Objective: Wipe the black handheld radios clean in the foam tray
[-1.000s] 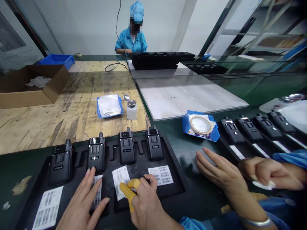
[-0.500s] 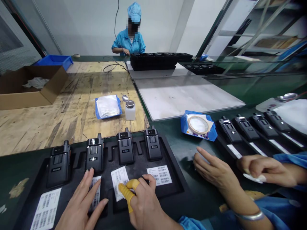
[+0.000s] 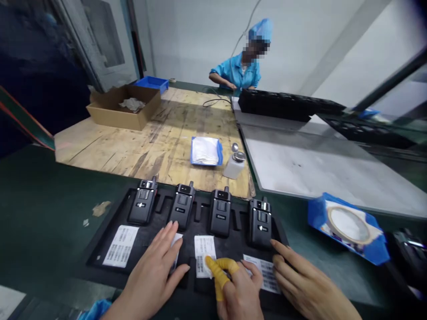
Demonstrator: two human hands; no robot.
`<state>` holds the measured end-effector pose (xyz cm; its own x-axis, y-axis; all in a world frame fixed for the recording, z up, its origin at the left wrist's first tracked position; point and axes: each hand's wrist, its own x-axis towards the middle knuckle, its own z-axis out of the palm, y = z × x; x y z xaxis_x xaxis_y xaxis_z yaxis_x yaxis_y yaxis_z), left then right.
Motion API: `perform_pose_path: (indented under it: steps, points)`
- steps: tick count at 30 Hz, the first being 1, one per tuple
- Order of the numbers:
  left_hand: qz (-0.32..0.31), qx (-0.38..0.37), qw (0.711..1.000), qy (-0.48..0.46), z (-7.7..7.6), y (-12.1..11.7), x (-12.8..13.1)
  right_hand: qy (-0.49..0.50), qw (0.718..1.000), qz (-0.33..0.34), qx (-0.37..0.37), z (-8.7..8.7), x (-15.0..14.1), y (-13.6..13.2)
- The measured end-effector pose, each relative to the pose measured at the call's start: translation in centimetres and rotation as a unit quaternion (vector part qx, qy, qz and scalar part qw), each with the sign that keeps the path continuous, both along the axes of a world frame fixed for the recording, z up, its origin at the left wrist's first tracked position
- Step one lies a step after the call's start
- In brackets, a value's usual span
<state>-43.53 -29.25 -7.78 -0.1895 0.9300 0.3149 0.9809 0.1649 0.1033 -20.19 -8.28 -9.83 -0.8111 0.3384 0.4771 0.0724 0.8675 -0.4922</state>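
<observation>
A black tray [image 3: 156, 222] holds a row of black handheld radios [image 3: 220, 217], with white barcode labels [image 3: 120, 244] lying in front of them. My left hand [image 3: 156, 271] lies flat and open on one label, below the second radio [image 3: 182, 205]. My right hand [image 3: 236, 289] wears a yellow finger cot and pinches the lower edge of the middle label [image 3: 203, 255]. A co-worker's hand [image 3: 307, 284] reaches in from the right, fingers stretched beside the rightmost label [image 3: 263, 271].
Beyond the tray on the wooden board are a blue tray of white cloths [image 3: 206, 151] and a white dispenser bottle [image 3: 234, 164]. A blue packet with a tape roll [image 3: 347, 224] lies right. A cardboard box [image 3: 123, 106], a grey sheet [image 3: 316, 164] and a seated person in blue [image 3: 243, 66] are farther back.
The view has swung left, so the tray sits in the middle. The co-worker's hand has moved onto the tray's right side. My hands stay on the same labels.
</observation>
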Motion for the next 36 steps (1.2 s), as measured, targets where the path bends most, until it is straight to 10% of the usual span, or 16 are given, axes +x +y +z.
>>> perform_pose_path:
  steps: [8,16,28,36]
  points:
    - [-0.006,0.018,1.000,-0.003,-0.6,-0.3,0.3,-0.192,0.943,0.170,0.214,-0.3,-0.4,4.0]
    - [0.012,0.051,0.998,-0.027,-2.1,-0.5,0.2,-0.173,0.911,0.165,0.335,-0.9,-0.9,3.6]
    - [0.013,0.079,0.997,-0.014,-2.3,-0.3,0.3,-0.186,0.939,0.130,0.259,-0.4,-1.6,2.9]
    - [-0.021,0.097,0.994,0.035,-2.0,0.0,-0.7,-0.064,0.987,-0.096,0.116,0.9,-9.1,-8.9]
